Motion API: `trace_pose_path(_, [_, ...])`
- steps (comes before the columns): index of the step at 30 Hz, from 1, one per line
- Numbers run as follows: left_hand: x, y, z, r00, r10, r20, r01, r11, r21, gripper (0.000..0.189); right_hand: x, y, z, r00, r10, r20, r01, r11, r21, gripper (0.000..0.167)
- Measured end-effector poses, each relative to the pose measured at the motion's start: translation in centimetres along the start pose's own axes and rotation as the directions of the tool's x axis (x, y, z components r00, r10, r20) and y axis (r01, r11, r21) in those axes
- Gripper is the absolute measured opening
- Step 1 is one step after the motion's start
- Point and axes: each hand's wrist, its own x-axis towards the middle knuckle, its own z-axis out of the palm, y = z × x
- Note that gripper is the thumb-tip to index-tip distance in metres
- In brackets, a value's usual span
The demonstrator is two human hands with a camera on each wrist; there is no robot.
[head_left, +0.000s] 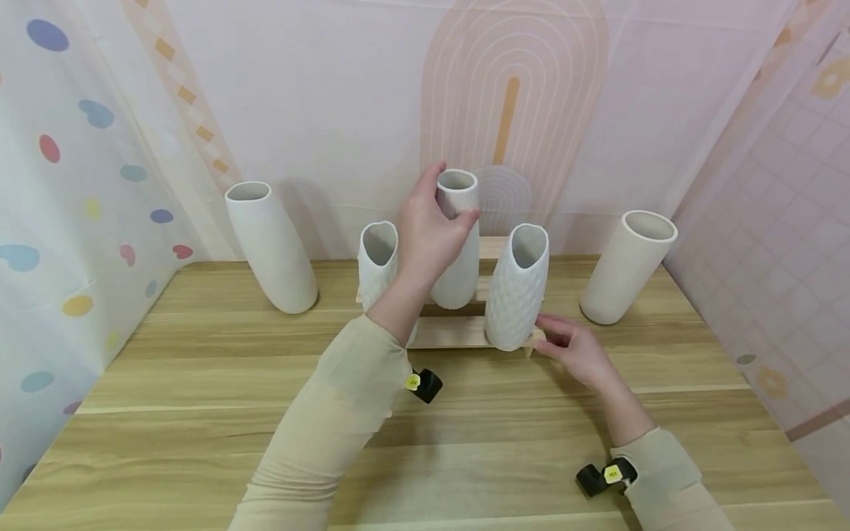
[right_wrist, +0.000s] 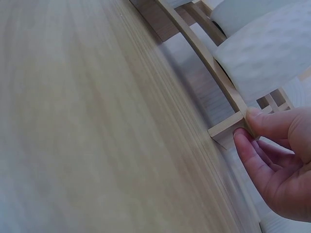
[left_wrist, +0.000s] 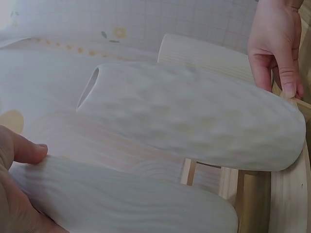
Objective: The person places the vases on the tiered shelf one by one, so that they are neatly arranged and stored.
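My left hand (head_left: 434,228) grips a white wavy-ribbed vase (head_left: 460,258) near its top, fingers behind and thumb in front. The vase stands upright at the middle step of a wooden tiered stand (head_left: 445,332); whether its base touches the wood I cannot tell. With thumb and fingers my right hand (head_left: 574,350) pinches the stand's front right corner, clear in the right wrist view. Just left of that hand, a dimpled vase (head_left: 516,295) sits on the front step. Another textured vase (head_left: 378,258) is at the stand's left, partly hidden by my left arm.
A smooth tall vase (head_left: 272,251) stands on the wooden table (head_left: 199,383) left of the stand. To the right is a ribbed cylindrical vase (head_left: 627,269). Patterned curtains (head_left: 319,110) hang behind and at both sides. Each wrist carries a black camera (head_left: 426,385).
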Motion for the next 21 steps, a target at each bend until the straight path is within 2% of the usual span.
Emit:
trace_pose_path(11, [0.60,-0.50,0.04,1.000,-0.001,0.003,0.001,1.000,-0.010,0.069,0.00,-0.07,0.15,1.000,-0.002,0.008,0.002,1.000,-0.012,0.042])
trace_pose_path(18, [0.84,-0.16,-0.04,0.999,-0.015,0.051,0.011,0.997,0.083,0.075,0.06,0.01,0.05,1.000,-0.005,0.004,0.005,1.000,-0.031,0.042])
trace_pose_path(21, [0.85,-0.07,-0.10,0.998,-0.011,0.065,0.005,0.996,0.092,0.076,0.06,0.01,-0.01,1.000,-0.004,0.002,0.004,1.000,-0.026,0.042])
